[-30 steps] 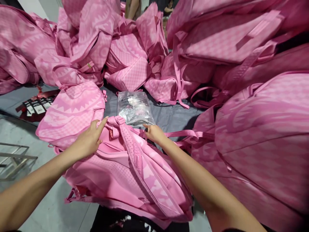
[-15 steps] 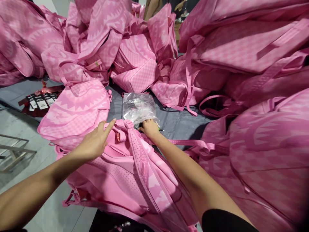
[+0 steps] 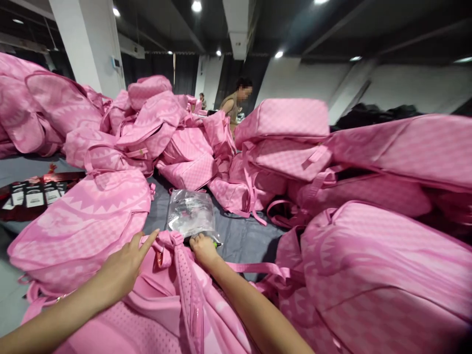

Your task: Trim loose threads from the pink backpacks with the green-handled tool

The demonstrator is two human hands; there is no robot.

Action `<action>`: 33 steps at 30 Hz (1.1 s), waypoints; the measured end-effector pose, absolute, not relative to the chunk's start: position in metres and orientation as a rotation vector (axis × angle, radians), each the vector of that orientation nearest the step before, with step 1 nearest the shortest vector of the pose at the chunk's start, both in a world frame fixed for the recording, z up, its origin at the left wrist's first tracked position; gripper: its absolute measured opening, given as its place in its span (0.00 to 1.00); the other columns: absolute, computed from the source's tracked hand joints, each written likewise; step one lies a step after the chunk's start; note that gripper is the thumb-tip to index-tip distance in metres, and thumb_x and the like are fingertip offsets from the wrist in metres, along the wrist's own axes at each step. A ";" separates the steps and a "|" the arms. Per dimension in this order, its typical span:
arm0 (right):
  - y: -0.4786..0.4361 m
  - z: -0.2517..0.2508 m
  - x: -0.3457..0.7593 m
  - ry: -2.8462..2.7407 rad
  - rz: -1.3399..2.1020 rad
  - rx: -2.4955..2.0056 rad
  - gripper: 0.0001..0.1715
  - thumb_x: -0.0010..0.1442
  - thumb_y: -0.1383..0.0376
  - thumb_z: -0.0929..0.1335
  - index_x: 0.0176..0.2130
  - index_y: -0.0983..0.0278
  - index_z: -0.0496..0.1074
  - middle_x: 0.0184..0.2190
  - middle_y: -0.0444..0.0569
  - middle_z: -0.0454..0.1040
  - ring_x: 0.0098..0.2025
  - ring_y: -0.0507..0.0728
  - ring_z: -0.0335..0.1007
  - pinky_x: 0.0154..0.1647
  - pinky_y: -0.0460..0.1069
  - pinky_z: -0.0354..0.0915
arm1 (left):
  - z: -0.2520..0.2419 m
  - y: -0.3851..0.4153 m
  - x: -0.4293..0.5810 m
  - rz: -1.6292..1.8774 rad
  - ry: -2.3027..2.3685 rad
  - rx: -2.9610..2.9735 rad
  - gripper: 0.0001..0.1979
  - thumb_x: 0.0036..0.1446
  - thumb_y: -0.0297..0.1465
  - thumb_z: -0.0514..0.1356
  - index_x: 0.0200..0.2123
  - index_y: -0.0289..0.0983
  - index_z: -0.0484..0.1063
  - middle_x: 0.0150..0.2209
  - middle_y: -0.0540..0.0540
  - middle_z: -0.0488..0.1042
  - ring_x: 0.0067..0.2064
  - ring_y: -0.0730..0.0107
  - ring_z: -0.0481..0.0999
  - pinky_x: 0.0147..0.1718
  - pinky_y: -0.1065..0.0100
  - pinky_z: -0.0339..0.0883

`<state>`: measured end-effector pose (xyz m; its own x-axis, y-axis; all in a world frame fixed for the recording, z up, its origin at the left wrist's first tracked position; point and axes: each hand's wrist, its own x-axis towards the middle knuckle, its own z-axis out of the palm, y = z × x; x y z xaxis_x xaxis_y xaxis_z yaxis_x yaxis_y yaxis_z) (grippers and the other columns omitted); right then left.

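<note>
A pink backpack [image 3: 155, 305] lies in front of me with its padded back and dotted shoulder strap turned up. At its top edge, near the carrying loop, my left hand [image 3: 127, 260] grips the fabric, thumb stretched out along it and the other fingers partly hidden. Just beyond the backpack, my right hand [image 3: 203, 250] is closed at the near edge of a clear plastic bag [image 3: 191, 211]. A dark thing with a bright green part [image 3: 216, 244] shows beside those fingers; its kind I cannot make out.
Pink patterned backpacks [image 3: 155, 118] are heaped across the back, with more stacked on the right [image 3: 368, 265]. Another backpack [image 3: 92, 216] lies at left, beside black-and-white tags [image 3: 35, 194]. Grey cloth [image 3: 239, 238] covers the table. A person [image 3: 232, 105] is in the background.
My view has tilted up, bringing the ceiling and the person behind the heap into sight. Both hands stay at nearly the same places on the backpack and by the plastic bag.
</note>
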<state>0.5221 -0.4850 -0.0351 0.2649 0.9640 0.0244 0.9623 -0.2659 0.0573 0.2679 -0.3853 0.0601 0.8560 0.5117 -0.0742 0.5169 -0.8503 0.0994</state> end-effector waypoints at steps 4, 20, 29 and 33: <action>-0.513 -0.007 0.524 1.780 0.222 2.738 0.11 0.64 0.73 0.64 0.42 0.65 0.76 0.40 0.54 0.80 0.44 0.58 0.76 0.41 0.47 0.66 | 0.056 -0.378 0.269 -0.121 0.829 2.866 0.47 0.54 0.17 0.52 0.74 0.46 0.40 0.71 0.33 0.50 0.64 0.45 0.68 0.53 0.53 0.70; -0.573 0.117 0.408 2.673 -0.678 3.260 0.12 0.59 0.58 0.71 0.36 0.64 0.78 0.30 0.48 0.79 0.31 0.54 0.75 0.31 0.46 0.67 | 0.116 -0.452 0.274 0.823 0.391 1.828 0.07 0.56 0.34 0.64 0.35 0.35 0.72 0.30 0.52 0.74 0.31 0.75 0.75 0.31 0.75 0.67; -0.557 0.102 0.411 2.175 0.053 3.011 0.11 0.61 0.65 0.67 0.40 0.61 0.79 0.34 0.50 0.82 0.34 0.58 0.78 0.32 0.47 0.62 | 0.069 -0.404 0.208 0.928 0.760 2.211 0.26 0.60 0.42 0.61 0.57 0.35 0.67 0.59 0.37 0.71 0.62 0.55 0.69 0.62 0.53 0.62; -0.537 0.096 0.390 1.882 -0.137 2.614 0.17 0.59 0.71 0.67 0.45 0.57 0.79 0.36 0.52 0.82 0.39 0.62 0.79 0.33 0.49 0.62 | 0.037 -0.389 0.188 0.465 0.987 2.303 0.41 0.57 0.46 0.63 0.67 0.33 0.57 0.66 0.33 0.64 0.66 0.46 0.65 0.62 0.50 0.62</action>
